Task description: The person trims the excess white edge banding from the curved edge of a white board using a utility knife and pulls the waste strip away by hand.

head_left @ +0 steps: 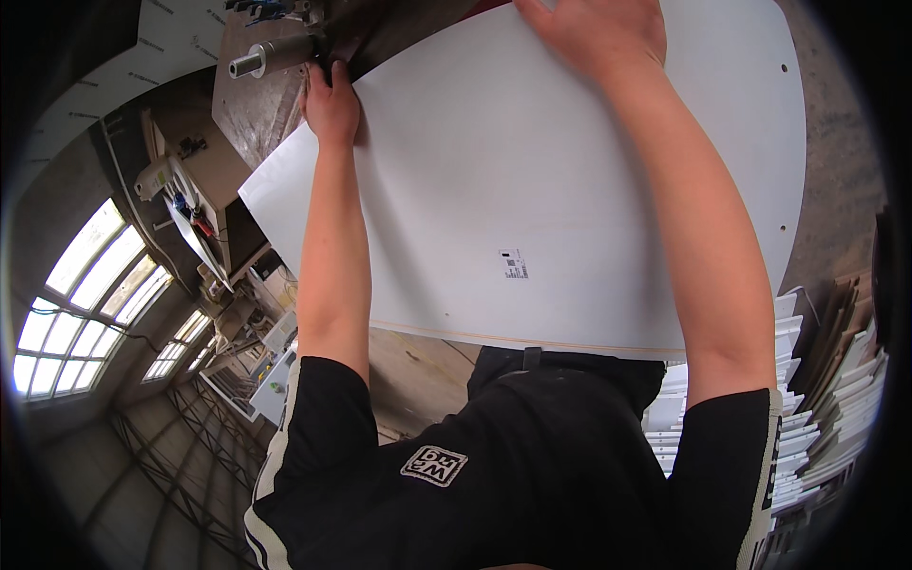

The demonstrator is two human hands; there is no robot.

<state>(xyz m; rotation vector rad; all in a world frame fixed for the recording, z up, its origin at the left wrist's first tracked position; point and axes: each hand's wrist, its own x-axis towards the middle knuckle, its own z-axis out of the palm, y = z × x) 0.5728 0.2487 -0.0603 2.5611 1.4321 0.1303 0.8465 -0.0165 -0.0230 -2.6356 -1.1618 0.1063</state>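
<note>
A large white panel [475, 161] with a small printed label [513, 264] and a few small holes lies in front of me, its near edge at my waist. My left hand [332, 109] rests at its far left edge, thumb and a finger stretched out and apart, just below a metal cylinder [275, 57]. Flat on the far part of the panel lies my right hand [608, 33], its thumb spread to the left. The other fingers of that hand are cut off by the upper border of the picture.
The metal cylinder sticks out from dark machinery over a brown worktop [252, 109]. At the right stand stacks of white and brown boards [845, 399]. Further left is a bench with tools [195, 214], and windows [90, 275] beyond it.
</note>
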